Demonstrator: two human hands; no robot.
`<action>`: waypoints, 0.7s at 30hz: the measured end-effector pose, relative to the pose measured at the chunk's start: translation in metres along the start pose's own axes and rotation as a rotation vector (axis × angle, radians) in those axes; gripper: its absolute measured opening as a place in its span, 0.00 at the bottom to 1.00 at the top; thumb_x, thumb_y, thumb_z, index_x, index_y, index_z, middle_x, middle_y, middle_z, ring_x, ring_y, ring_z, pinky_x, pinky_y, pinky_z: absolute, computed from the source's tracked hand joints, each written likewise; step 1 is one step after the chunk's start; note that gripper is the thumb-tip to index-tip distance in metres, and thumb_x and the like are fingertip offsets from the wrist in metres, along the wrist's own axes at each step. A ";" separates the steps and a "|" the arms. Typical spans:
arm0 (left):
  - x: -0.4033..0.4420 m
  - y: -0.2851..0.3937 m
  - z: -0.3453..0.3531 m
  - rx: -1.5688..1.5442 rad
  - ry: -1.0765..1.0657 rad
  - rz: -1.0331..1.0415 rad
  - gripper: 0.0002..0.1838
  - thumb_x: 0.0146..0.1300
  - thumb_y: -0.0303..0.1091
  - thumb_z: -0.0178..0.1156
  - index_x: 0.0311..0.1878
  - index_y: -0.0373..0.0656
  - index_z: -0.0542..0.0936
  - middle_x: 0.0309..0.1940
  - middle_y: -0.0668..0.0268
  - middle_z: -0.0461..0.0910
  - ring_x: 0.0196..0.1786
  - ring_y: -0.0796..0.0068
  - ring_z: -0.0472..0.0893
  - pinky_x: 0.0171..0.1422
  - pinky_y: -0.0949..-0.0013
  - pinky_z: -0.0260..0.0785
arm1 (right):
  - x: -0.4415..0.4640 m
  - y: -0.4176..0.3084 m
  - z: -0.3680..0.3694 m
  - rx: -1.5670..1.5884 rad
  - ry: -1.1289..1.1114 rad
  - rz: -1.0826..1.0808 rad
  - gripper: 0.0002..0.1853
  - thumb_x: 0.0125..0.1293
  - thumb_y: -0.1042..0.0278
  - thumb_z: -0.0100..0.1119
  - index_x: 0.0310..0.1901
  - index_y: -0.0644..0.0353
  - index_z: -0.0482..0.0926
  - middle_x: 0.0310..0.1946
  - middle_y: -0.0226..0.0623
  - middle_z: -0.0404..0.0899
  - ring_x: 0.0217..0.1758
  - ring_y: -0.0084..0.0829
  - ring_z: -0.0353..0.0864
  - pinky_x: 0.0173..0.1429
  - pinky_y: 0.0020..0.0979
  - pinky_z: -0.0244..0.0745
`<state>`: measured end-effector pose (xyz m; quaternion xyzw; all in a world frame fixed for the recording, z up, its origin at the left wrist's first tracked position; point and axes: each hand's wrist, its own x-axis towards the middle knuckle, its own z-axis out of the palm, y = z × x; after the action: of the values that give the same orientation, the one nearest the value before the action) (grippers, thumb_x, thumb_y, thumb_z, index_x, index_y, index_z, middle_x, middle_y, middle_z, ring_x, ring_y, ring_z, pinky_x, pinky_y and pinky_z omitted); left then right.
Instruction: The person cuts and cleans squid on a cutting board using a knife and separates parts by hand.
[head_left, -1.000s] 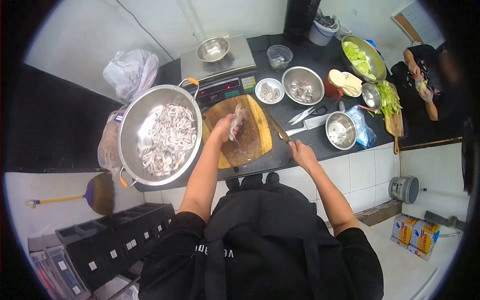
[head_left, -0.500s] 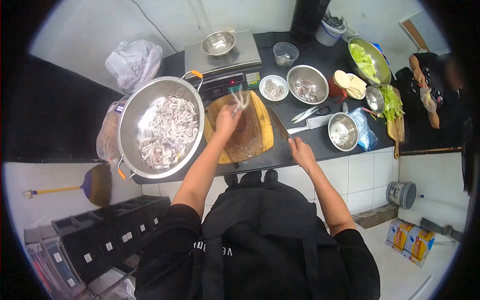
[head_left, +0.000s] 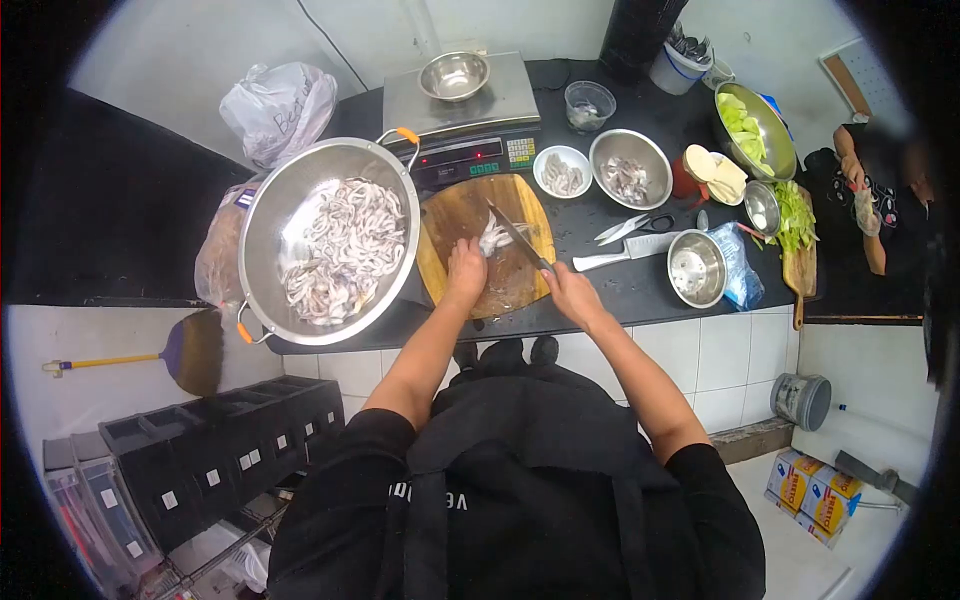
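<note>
A cluster of squid tentacles (head_left: pixel 494 238) lies on the wooden cutting board (head_left: pixel 450 212). My left hand (head_left: pixel 467 268) is closed on its near end and presses it to the wood. My right hand (head_left: pixel 575 294) grips the handle of a kitchen knife (head_left: pixel 522 238), whose blade crosses over the tentacles; whether it touches them I cannot tell. Left of the board stands a big steel pot (head_left: pixel 262 240) with orange handles. It holds a heap of cut squid (head_left: pixel 350 240).
Behind the board sits a digital scale (head_left: pixel 460 160) carrying a small steel bowl (head_left: pixel 454 76). To the right are a white bowl (head_left: pixel 562 172), steel bowls (head_left: pixel 630 167), scissors (head_left: pixel 622 229) and a cleaver (head_left: pixel 630 250). Another person (head_left: pixel 862 190) stands at far right.
My left hand has brought the tentacles down from the air onto the board. My right hand has swung the knife leftward over them. The view has shifted slightly.
</note>
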<state>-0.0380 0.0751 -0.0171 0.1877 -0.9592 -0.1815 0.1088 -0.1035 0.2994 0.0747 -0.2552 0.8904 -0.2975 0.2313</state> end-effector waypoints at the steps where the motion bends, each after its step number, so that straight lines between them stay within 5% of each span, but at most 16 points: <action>1: 0.003 -0.007 0.004 -0.022 -0.012 0.023 0.24 0.53 0.25 0.60 0.55 0.31 0.73 0.46 0.45 0.74 0.50 0.43 0.75 0.55 0.52 0.70 | 0.001 -0.002 0.003 -0.017 -0.025 -0.004 0.21 0.73 0.51 0.43 0.43 0.66 0.71 0.28 0.64 0.78 0.37 0.64 0.78 0.44 0.58 0.70; 9: 0.004 -0.037 -0.019 -0.150 -0.120 0.048 0.22 0.51 0.25 0.62 0.51 0.30 0.77 0.42 0.45 0.76 0.47 0.44 0.77 0.56 0.53 0.70 | 0.003 -0.012 0.014 -0.063 -0.075 -0.009 0.21 0.73 0.51 0.42 0.45 0.64 0.71 0.30 0.63 0.79 0.38 0.63 0.79 0.45 0.57 0.72; 12: -0.003 -0.020 -0.033 0.003 0.021 0.020 0.18 0.52 0.25 0.62 0.48 0.32 0.78 0.44 0.44 0.76 0.47 0.45 0.76 0.57 0.54 0.70 | 0.004 -0.012 0.018 -0.061 -0.055 -0.025 0.20 0.74 0.52 0.43 0.44 0.65 0.71 0.28 0.64 0.79 0.37 0.64 0.79 0.44 0.58 0.71; 15: 0.003 -0.011 -0.027 -0.129 0.181 0.201 0.18 0.53 0.27 0.65 0.48 0.33 0.79 0.48 0.46 0.78 0.50 0.47 0.77 0.59 0.56 0.69 | 0.005 -0.014 0.022 -0.053 -0.035 -0.044 0.20 0.74 0.53 0.43 0.43 0.66 0.70 0.27 0.65 0.78 0.35 0.64 0.78 0.42 0.58 0.71; 21: 0.008 -0.010 -0.011 -0.230 0.089 0.043 0.15 0.53 0.26 0.65 0.44 0.33 0.81 0.45 0.51 0.81 0.50 0.49 0.78 0.56 0.56 0.70 | 0.004 -0.031 0.022 -0.069 -0.075 0.020 0.20 0.73 0.52 0.42 0.45 0.66 0.70 0.30 0.64 0.79 0.39 0.63 0.79 0.47 0.57 0.72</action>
<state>-0.0391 0.0595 -0.0099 0.1615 -0.9299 -0.2795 0.1762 -0.0845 0.2666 0.0777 -0.2652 0.8933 -0.2545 0.2586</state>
